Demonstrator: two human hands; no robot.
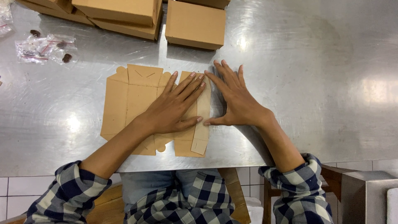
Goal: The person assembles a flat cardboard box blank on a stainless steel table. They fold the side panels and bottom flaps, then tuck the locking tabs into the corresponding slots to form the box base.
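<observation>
A flat, unfolded brown cardboard box blank [124, 103] lies on the steel table [315, 83] in front of me. My left hand [172, 108] presses flat on the blank's right half, fingers spread and pointing away. My right hand [232, 99] lies flat beside it, at the blank's right edge, fingers spread on the metal with the thumb touching the cardboard's side flap. Neither hand grips anything.
Several folded brown cardboard boxes [195, 25] stand at the table's far edge. Small clear plastic bags [43, 49] with dark pieces lie at far left. A wooden stool [232, 195] is below the table's near edge, a metal bin [365, 195] at lower right.
</observation>
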